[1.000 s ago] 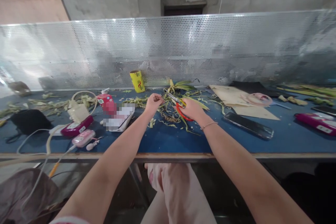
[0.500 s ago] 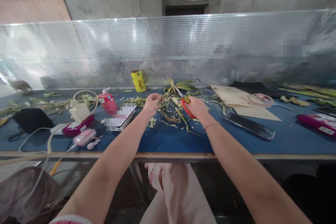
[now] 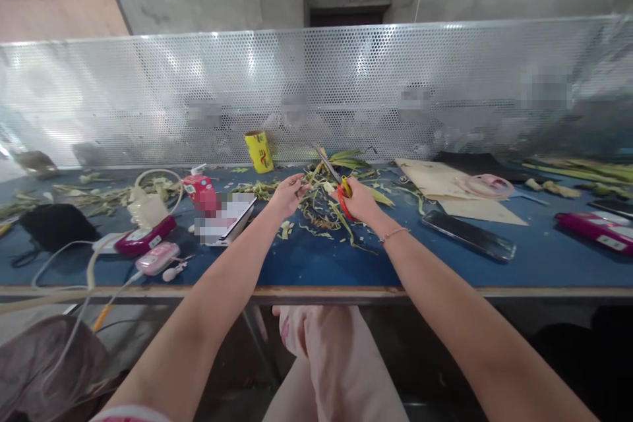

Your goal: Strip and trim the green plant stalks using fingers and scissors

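Note:
In my right hand (image 3: 362, 200) is a pair of scissors (image 3: 330, 165) with red and yellow handles. The blades point up and left over a heap of green plant scraps (image 3: 321, 219). My left hand (image 3: 288, 196) is left of the scissors, its fingers pinched together at the heap's edge. Whatever lies between those fingertips is too small to make out. Pale dry shreds and thin curled strips spread below and between both hands. Longer green leaves (image 3: 349, 158) lie behind the scissors.
A perforated metal screen (image 3: 217, 79) closes off the blue table's back. Left are a yellow roll (image 3: 258, 151), a red carton (image 3: 202, 192), a white box (image 3: 230, 227) and a pink case (image 3: 158, 258) with cables. Right are a phone (image 3: 469, 235), cardboard (image 3: 482, 211) and a purple device (image 3: 593, 231).
My right hand has shifted slightly left with the scissors, whose blades now point more to the left. My left hand stays beside the scraps, its fingers slightly shifted. The camera view has moved a little.

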`<state>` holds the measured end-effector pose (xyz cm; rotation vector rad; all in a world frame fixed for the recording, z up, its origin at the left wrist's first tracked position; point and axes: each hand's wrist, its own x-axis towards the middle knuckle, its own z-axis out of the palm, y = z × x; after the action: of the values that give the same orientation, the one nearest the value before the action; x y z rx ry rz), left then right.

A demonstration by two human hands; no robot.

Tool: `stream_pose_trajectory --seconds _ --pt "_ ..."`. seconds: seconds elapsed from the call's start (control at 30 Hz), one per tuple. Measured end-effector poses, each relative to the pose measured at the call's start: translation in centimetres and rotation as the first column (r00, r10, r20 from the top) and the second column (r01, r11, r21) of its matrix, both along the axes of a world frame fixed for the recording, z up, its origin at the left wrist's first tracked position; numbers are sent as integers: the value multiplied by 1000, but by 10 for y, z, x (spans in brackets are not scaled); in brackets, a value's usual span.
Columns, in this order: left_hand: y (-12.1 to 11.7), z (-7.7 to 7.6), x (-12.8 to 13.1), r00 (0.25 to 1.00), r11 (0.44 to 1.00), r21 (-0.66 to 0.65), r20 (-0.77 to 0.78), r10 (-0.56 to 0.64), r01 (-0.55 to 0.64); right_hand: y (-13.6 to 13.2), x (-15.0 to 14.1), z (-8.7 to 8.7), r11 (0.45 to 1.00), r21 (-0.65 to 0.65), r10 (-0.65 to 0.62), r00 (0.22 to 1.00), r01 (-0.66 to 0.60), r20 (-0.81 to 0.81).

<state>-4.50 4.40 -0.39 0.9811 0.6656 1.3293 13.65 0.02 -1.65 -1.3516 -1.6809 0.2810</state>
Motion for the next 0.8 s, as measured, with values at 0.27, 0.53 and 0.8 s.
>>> stream_pose_trajectory --seconds 0.27,0.53,0.8 --pt "-12 -2 5 941 946 7 -99 -322 325 18 -6 -12 996 50 79 971 -70 -226" --pt "-7 -8 5 898 929 -11 -253 -360 370 12 -7 -6 983 15 179 925 -184 -334" --pt "-7 -9 4 860 932 69 -415 -298 356 11 -9 -9 962 18 262 909 -271 -324"
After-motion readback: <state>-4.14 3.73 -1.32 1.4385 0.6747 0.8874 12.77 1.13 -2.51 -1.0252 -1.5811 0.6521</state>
